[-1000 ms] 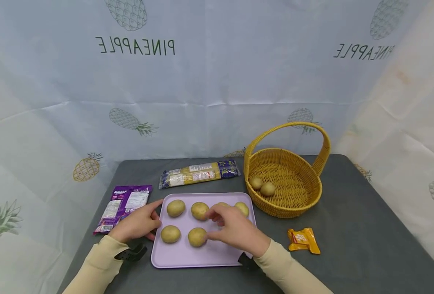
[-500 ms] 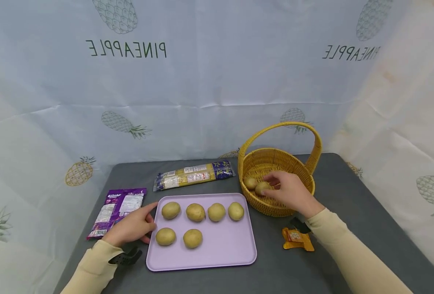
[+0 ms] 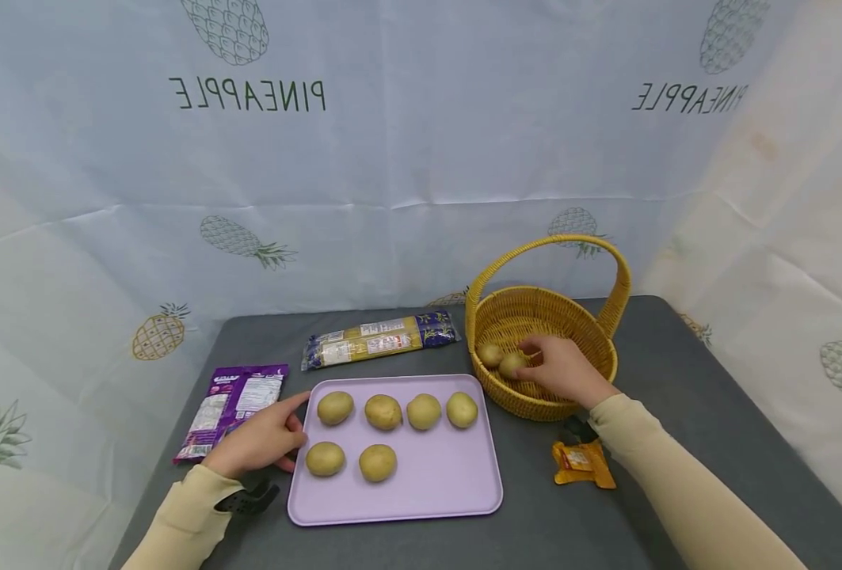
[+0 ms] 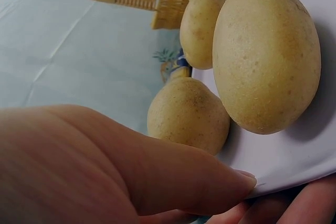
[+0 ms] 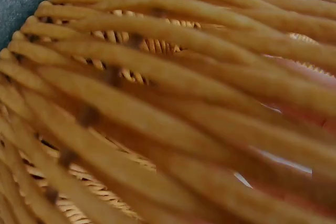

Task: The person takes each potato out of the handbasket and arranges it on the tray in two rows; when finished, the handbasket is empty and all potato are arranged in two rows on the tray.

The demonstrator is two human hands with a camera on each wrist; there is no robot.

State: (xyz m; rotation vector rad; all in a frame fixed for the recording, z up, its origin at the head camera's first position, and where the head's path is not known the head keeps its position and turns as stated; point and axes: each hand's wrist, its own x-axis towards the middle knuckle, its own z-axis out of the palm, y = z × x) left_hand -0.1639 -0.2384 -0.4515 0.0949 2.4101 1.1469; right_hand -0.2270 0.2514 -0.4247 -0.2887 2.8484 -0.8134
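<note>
My left hand (image 3: pixel 260 439) holds the left rim of a lilac tray (image 3: pixel 442 491). In the left wrist view the thumb (image 4: pixel 199 179) lies on the rim, with fingers below it. Several potatoes rest on the tray: a back row with a potato (image 3: pixel 424 412) among them, and two in front, including a potato (image 3: pixel 378 462). My right hand (image 3: pixel 563 370) reaches inside the wicker basket (image 3: pixel 542 408), thumb and fingers around a potato (image 3: pixel 510 365). Another potato (image 3: pixel 490 355) lies beside that one. Basket weave (image 5: pixel 157 87) hides most of the hand in the right wrist view.
Behind the tray lies a pack of spaghetti (image 3: pixel 381 340). A purple packet (image 3: pixel 235 404) is left of the tray, near my left hand. An orange-wrapped packet (image 3: pixel 583 465) sits in front of the basket, close to my right sleeve. The basket's tall handle (image 3: pixel 549 247) arches above it.
My right hand has left the tray, where another potato now shows in the back row, and moved right into the basket. My left hand has stayed at the tray's rim.
</note>
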